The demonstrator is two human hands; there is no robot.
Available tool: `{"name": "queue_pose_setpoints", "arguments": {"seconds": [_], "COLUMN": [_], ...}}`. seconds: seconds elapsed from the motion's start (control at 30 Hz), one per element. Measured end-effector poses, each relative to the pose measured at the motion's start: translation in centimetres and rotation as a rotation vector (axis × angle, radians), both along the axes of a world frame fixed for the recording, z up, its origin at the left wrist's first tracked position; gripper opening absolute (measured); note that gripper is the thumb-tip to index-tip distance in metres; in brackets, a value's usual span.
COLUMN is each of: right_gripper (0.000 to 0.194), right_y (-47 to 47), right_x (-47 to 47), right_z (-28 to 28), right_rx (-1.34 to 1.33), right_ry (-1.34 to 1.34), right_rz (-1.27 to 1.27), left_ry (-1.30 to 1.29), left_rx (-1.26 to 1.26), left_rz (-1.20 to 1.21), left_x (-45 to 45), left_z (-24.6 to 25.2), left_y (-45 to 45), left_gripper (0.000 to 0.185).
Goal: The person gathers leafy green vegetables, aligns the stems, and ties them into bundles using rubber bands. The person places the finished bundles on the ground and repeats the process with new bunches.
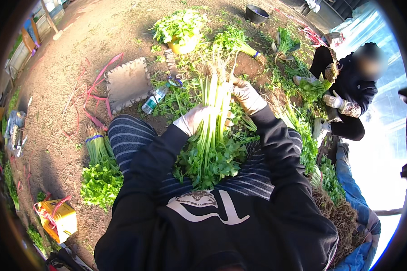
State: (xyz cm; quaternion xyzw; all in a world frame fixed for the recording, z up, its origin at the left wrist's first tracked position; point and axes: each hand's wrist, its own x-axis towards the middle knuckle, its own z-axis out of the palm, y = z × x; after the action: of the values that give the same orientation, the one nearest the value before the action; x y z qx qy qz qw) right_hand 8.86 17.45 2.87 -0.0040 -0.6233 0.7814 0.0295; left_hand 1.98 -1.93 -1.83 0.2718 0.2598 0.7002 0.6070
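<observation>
A loose bunch of celery (213, 118) lies across my lap, its pale roots pointing away from me and its leaves towards my body. My gloved left hand (198, 118) is wrapped around the stalks at mid-length, with fingertips showing on the far side. My gloved right hand (247, 95) grips the stalks higher up, beside the root ends; its fingertips are partly hidden. To the left of my knee rests a celery bundle (100, 149) bound with a purple band. A plastic bottle (156, 99) and blue-handled scissors (175, 81) lie just beyond my left hand.
A co-worker (349, 88) sits at the right with celery in hand. A stitched pad (128, 83) and pink ribbon (96, 91) lie on the soil. Farther off are a leaf-filled yellow container (183, 45), a banded bundle (239, 44) and a black bucket (256, 14). A yellow box (58, 218) stands lower left.
</observation>
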Motion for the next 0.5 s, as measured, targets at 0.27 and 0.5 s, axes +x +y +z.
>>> {"name": "queue_pose_setpoints", "arguments": {"seconds": [0.27,0.5], "right_gripper": [0.042,0.046], "right_y": [-1.7,-0.5], "right_x": [0.1,-0.3], "right_z": [2.3,0.7], "right_rx": [0.07,-0.019], "right_ry": [-0.068,-0.01], "right_rz": [0.05,-0.189], "left_ry": [-0.018,-0.034], "left_rx": [0.068,0.083], "left_rz": [-0.029,-0.054], "left_x": [-0.2,-0.5], "left_z": [-1.0,-0.6], "left_y": [-0.2,0.1], "left_gripper": [0.06,0.061]}}
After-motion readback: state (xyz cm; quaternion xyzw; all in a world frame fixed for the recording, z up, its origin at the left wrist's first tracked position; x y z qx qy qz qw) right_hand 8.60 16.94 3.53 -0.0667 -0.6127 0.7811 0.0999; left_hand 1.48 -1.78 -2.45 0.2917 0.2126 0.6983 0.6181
